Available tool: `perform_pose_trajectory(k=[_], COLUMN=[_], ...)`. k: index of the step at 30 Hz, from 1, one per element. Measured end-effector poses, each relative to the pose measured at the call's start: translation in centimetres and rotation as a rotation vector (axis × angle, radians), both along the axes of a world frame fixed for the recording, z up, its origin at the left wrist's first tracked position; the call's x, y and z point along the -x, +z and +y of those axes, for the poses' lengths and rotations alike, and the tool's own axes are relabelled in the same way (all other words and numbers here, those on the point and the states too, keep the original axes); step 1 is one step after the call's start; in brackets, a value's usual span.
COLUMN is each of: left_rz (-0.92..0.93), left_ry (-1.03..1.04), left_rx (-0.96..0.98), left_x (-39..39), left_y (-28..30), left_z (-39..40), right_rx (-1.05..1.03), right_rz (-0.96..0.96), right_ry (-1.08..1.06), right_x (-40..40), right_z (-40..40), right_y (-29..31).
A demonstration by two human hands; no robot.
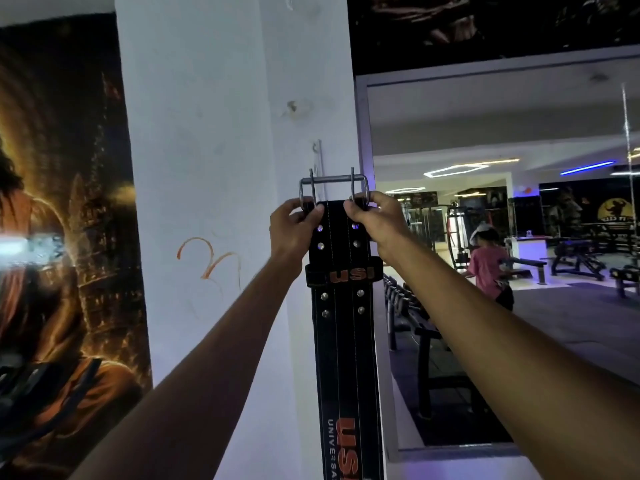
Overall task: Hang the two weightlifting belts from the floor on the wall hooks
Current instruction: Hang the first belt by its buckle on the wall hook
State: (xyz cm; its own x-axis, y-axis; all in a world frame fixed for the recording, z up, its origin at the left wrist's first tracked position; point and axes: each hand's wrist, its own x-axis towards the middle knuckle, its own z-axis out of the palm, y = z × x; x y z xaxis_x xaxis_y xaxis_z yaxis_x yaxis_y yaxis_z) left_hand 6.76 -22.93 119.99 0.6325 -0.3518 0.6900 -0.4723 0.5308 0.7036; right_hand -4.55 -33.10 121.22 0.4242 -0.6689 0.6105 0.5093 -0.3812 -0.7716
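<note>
A black weightlifting belt (343,327) with orange lettering hangs straight down against the white pillar (207,168). Its metal double-prong buckle (333,180) is at the top. My left hand (294,226) grips the belt's top left corner by the buckle. My right hand (375,216) grips the top right corner. A thin pale wall hook (318,157) is fixed to the pillar just above and behind the buckle; whether the buckle rests on it I cannot tell. A second hook (289,3) shows at the pillar's top edge. No second belt is in view.
A dark poster (62,220) covers the wall left of the pillar. A large mirror (502,254) on the right reflects gym benches, machines and a person in a pink shirt (486,265). A chipped spot (296,109) marks the pillar above the hook.
</note>
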Motion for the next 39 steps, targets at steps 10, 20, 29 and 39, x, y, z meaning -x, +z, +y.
perform_pose_trajectory(k=[10, 20, 29, 39], left_rz=[-0.123, -0.204, -0.068, -0.121], left_ry=[-0.058, -0.198, -0.233, -0.238], left_rx=[-0.223, -0.598, -0.415, -0.569], left_x=[-0.3, -1.0, 0.2, -0.9], left_y=[-7.4, -23.3, -20.0, -24.9], left_z=[2.1, 1.8, 1.1, 1.0], right_rx=[-0.034, -0.03, -0.048, -0.06], right_rz=[-0.05, -0.088, -0.078, -0.082], right_ry=[-0.026, -0.038, -0.034, -0.06], right_x=[-0.7, -0.4, 0.1, 0.8], right_z=[0.6, 0.5, 0.3, 0.0], right_y=[0.0, -0.6, -1.2, -2.5])
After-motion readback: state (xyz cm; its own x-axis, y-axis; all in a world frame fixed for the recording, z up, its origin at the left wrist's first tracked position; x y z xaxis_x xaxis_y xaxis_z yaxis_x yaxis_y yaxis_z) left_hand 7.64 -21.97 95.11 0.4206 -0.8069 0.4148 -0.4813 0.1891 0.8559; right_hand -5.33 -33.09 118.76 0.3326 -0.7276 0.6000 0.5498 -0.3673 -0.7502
